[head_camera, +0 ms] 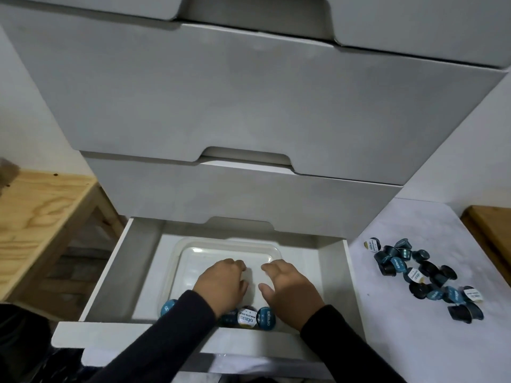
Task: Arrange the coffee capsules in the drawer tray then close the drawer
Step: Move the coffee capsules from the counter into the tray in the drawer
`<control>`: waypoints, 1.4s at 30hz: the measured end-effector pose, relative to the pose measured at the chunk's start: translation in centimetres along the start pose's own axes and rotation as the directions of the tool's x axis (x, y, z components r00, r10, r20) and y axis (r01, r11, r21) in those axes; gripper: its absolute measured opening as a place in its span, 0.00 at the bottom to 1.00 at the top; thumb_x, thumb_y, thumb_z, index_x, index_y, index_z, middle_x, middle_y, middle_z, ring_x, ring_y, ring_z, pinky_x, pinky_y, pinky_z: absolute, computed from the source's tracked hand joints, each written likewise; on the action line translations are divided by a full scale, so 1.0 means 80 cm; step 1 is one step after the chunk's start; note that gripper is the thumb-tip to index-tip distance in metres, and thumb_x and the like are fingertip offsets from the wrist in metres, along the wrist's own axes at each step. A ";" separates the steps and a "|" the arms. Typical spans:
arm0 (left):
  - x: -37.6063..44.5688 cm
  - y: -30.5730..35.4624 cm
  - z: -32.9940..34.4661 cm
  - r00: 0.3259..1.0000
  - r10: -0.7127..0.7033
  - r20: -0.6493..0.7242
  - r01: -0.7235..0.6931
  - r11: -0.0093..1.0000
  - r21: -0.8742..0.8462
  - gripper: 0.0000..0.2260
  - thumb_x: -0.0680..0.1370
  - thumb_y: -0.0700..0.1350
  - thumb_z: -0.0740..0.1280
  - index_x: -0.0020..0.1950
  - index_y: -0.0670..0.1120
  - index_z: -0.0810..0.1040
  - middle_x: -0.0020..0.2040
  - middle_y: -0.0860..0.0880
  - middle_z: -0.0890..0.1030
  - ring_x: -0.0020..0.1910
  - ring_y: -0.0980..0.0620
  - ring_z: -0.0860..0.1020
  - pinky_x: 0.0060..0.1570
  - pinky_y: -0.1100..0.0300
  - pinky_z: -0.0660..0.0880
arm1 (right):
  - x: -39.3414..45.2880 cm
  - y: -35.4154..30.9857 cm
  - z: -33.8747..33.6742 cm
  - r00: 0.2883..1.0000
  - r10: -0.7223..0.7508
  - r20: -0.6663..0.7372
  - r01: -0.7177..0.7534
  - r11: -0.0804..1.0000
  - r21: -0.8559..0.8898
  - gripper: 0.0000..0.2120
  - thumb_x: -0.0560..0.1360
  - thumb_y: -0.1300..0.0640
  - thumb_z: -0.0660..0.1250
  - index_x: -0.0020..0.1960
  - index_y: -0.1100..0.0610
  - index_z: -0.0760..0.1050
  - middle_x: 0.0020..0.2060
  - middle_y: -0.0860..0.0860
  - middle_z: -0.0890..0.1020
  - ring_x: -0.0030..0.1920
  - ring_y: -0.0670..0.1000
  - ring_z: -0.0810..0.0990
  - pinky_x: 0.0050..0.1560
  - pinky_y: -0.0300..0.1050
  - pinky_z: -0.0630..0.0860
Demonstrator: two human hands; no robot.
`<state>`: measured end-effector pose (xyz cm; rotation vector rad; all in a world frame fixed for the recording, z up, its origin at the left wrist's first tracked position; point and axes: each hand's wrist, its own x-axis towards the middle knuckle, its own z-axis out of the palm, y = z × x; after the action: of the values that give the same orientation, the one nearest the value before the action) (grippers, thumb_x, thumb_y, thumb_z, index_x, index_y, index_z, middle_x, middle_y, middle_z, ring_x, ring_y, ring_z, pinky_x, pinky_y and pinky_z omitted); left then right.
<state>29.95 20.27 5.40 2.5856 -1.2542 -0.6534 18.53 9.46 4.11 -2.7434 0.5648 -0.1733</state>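
Coffee capsules in tray [250, 317]: four visible, lined along the near wall of the clear plastic tray [177, 261]. One blue-lidded capsule [168, 307] sits at the left near corner; a blue one, a white-lidded one and another blue one sit side by side just right of the left sleeve. The rest of the tray floor shows bare white.

The tray lies inside the open white drawer [116, 272], toward its near right portion, with bare drawer floor to its left.

Left hand [221, 286]: over the tray, fingers curled under; whether they hold a capsule cannot be told. Right hand [290, 288]: beside it over the tray, fingers loosely spread and bent, nothing seen in them. Both wrists wear dark sleeves.

Loose capsules [423, 277]: a scattered heap, mostly dark and blue with a few white lids, lies on the white surface [401, 341] to the right of the drawer, well apart from the tray.

Closed grey drawer fronts [221, 106] stand above. A wooden table [36, 217] stands at left.
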 end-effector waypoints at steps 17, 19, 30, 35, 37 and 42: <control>-0.041 0.130 0.027 0.912 0.018 -0.411 -0.064 0.993 -0.100 0.17 0.74 0.47 0.68 0.62 0.46 0.76 0.58 0.46 0.80 0.57 0.48 0.79 0.54 0.57 0.77 | -0.071 0.047 -0.076 0.956 0.103 -0.274 -0.116 0.993 -0.032 0.18 0.74 0.51 0.55 0.55 0.58 0.77 0.50 0.54 0.83 0.54 0.51 0.81 0.53 0.42 0.77; -0.033 0.160 0.035 0.891 0.068 -0.448 -0.120 0.989 -0.089 0.14 0.74 0.48 0.65 0.57 0.46 0.79 0.51 0.47 0.83 0.50 0.48 0.82 0.47 0.58 0.79 | -0.081 0.078 -0.091 0.947 0.121 -0.298 -0.129 0.992 -0.005 0.18 0.75 0.50 0.53 0.56 0.58 0.74 0.51 0.54 0.83 0.55 0.52 0.80 0.54 0.42 0.77; 0.005 0.382 0.137 0.934 0.165 -0.317 -0.234 0.953 -0.193 0.19 0.79 0.53 0.58 0.70 0.53 0.66 0.68 0.54 0.71 0.66 0.57 0.69 0.66 0.65 0.63 | -0.187 0.319 -0.136 0.926 0.317 -0.204 -0.315 0.948 0.045 0.19 0.76 0.50 0.57 0.62 0.58 0.71 0.59 0.54 0.78 0.61 0.52 0.76 0.59 0.42 0.73; 0.037 0.439 0.199 0.964 0.148 -0.222 -0.218 0.916 -0.336 0.17 0.79 0.50 0.58 0.68 0.53 0.69 0.66 0.54 0.74 0.63 0.58 0.71 0.57 0.74 0.60 | -0.229 0.409 -0.137 0.892 0.447 -0.064 -0.444 0.894 0.058 0.19 0.76 0.51 0.58 0.64 0.57 0.69 0.61 0.53 0.75 0.62 0.52 0.73 0.61 0.42 0.70; 0.047 0.461 0.219 0.973 0.172 -0.155 -0.219 0.901 -0.374 0.17 0.79 0.51 0.59 0.68 0.53 0.70 0.65 0.54 0.74 0.63 0.58 0.71 0.54 0.77 0.57 | -0.240 0.438 -0.135 0.870 0.491 -0.041 -0.488 0.870 0.070 0.17 0.77 0.54 0.60 0.65 0.57 0.69 0.61 0.53 0.75 0.62 0.51 0.72 0.62 0.40 0.69; 0.086 0.516 0.246 0.986 0.125 -0.111 -0.162 0.875 -0.457 0.15 0.77 0.51 0.64 0.62 0.49 0.75 0.58 0.49 0.78 0.57 0.53 0.74 0.53 0.69 0.65 | -0.242 0.489 -0.134 0.819 0.573 -0.023 -0.562 0.810 0.164 0.16 0.77 0.56 0.62 0.64 0.57 0.70 0.62 0.53 0.75 0.61 0.50 0.73 0.62 0.38 0.68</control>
<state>-4.26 -10.44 0.62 2.0831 -1.0898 -0.7130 -15.28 -19.77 -0.35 -2.3037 1.3067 -0.1569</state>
